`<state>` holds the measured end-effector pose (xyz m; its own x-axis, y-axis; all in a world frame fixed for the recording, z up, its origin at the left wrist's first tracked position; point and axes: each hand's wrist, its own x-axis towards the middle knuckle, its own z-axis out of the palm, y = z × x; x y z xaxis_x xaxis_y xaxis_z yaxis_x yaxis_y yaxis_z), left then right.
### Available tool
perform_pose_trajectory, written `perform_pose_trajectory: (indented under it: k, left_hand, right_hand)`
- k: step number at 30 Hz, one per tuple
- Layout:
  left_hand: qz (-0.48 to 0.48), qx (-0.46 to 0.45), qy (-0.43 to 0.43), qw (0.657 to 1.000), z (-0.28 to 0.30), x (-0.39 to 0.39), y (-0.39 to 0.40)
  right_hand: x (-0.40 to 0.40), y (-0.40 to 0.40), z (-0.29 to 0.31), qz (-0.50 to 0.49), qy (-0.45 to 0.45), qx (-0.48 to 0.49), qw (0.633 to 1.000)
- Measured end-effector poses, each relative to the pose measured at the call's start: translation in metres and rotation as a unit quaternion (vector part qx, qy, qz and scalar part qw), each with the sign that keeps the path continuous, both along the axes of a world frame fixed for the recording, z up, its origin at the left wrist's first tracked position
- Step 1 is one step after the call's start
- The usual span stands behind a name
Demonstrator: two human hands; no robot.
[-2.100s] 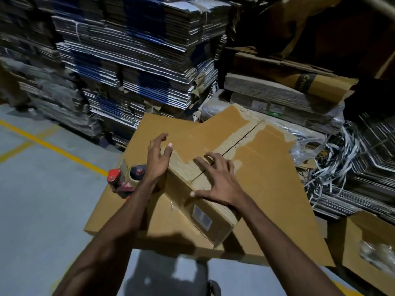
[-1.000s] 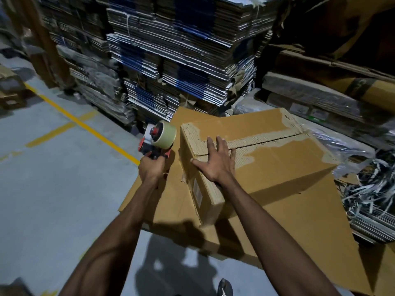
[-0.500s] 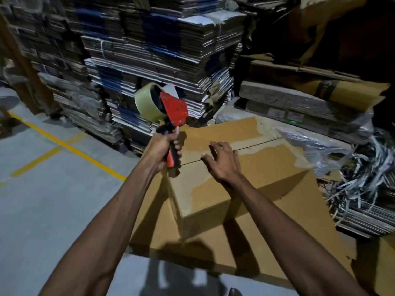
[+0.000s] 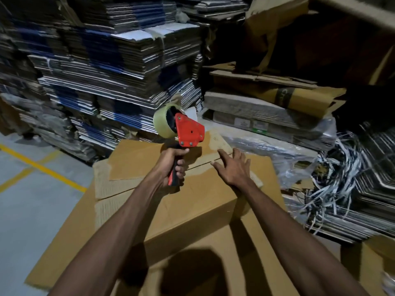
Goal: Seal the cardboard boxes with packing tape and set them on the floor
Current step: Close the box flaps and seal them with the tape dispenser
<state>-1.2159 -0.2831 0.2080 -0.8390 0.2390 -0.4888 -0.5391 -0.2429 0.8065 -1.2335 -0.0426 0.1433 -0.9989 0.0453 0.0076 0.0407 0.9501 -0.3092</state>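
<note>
A brown cardboard box point(image 4: 198, 208) stands on flat cardboard sheets point(image 4: 70, 238), its top flaps folded down with the seam running across the top. My left hand point(image 4: 174, 165) grips the handle of a red tape dispenser point(image 4: 188, 131) that carries a roll of clear tape point(image 4: 164, 122), held upright above the far part of the box top. My right hand point(image 4: 234, 167) rests with spread fingers on the flaps beside the seam, just right of the dispenser.
Tall stacks of flattened cartons point(image 4: 119, 71) rise behind the box. Plastic-wrapped bundles point(image 4: 273, 124) and a tangle of white strapping point(image 4: 342, 167) lie to the right. Grey floor with yellow lines point(image 4: 38, 167) opens on the left. Another carton point(image 4: 376, 263) sits at lower right.
My left hand picked the dispenser up from the sheets and raised it over the box top. My right hand slid along the flaps toward the far end of the seam.
</note>
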Motion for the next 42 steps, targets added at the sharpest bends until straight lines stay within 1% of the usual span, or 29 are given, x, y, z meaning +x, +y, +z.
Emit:
perform_pose_trajectory:
  k: [2, 5, 8, 12, 13, 14, 15, 16, 18, 19, 22, 25, 29, 31, 36, 39, 40, 41, 42]
  left_hand:
    - [-0.003, -0.006, -0.008, 1.0, -0.002, -0.004, 0.016]
    - [-0.013, 0.002, -0.008, 1.0, -0.004, -0.01, 0.034]
    - [-0.028, 0.029, -0.021, 0.999, -0.007, -0.016, 0.042]
    - [-0.062, 0.076, -0.043, 0.994, -0.013, -0.019, 0.044]
    - [-0.075, 0.088, -0.047, 0.992, -0.014, -0.019, 0.043]
    - [-0.087, 0.098, -0.05, 0.99, -0.015, -0.02, 0.042]
    - [-0.098, 0.11, -0.055, 0.988, -0.015, -0.02, 0.04]
    - [-0.109, 0.123, -0.06, 0.985, -0.016, -0.019, 0.039]
    - [-0.124, 0.146, -0.066, 0.979, -0.015, -0.019, 0.037]
    - [-0.129, 0.152, -0.067, 0.978, -0.014, -0.019, 0.037]
    - [-0.142, 0.165, -0.066, 0.974, -0.009, -0.02, 0.037]
    - [-0.151, 0.182, -0.064, 0.97, -0.005, -0.02, 0.032]
    - [-0.171, 0.184, -0.068, 0.966, -0.002, -0.02, 0.025]
    - [-0.181, 0.17, -0.063, 0.967, -0.002, -0.02, 0.025]
    - [-0.194, 0.157, -0.054, 0.967, 0.007, -0.016, 0.031]
    - [-0.187, 0.147, -0.041, 0.97, 0.017, -0.015, 0.034]
    - [-0.184, 0.142, -0.04, 0.972, 0.02, -0.015, 0.035]
    - [-0.183, 0.136, -0.042, 0.973, 0.022, -0.015, 0.036]
    - [-0.184, 0.127, -0.042, 0.974, 0.024, -0.014, 0.036]
  right_hand:
    - [-0.001, 0.002, 0.004, -0.004, -0.025, -0.008, 1.0]
    - [0.008, 0.001, 0.005, -0.031, -0.022, 0.004, 0.999]
    - [0.022, -0.002, 0.007, -0.063, -0.022, 0.012, 0.998]
    - [0.042, -0.002, 0.012, -0.086, -0.04, -0.003, 0.996]
    - [0.039, 0.0, 0.014, -0.086, -0.028, -0.008, 0.996]
    - [0.033, 0.002, 0.017, -0.079, -0.004, -0.027, 0.996]
    - [0.025, 0.005, 0.02, -0.066, 0.031, -0.073, 0.995]
    - [0.018, 0.006, 0.025, -0.05, 0.069, -0.144, 0.986]
    - [0.005, 0.004, 0.038, -0.012, 0.123, -0.292, 0.948]
    - [0.002, 0.0, 0.044, 0.007, 0.136, -0.338, 0.931]
    - [-0.003, -0.014, 0.052, 0.016, 0.15, -0.415, 0.897]
    - [-0.002, -0.014, 0.047, -0.032, 0.208, -0.473, 0.856]
    - [0.009, -0.003, 0.041, -0.072, 0.225, -0.508, 0.829]
    - [0.016, -0.003, 0.042, -0.072, 0.236, -0.509, 0.825]
    - [0.029, 0.002, 0.036, -0.121, 0.276, -0.464, 0.833]
    - [0.038, 0.005, 0.028, -0.112, 0.269, -0.448, 0.845]
    - [0.041, 0.004, 0.027, -0.105, 0.27, -0.45, 0.845]
    - [0.043, 0.004, 0.025, -0.111, 0.271, -0.463, 0.836]
    - [0.044, 0.003, 0.022, -0.128, 0.269, -0.491, 0.819]
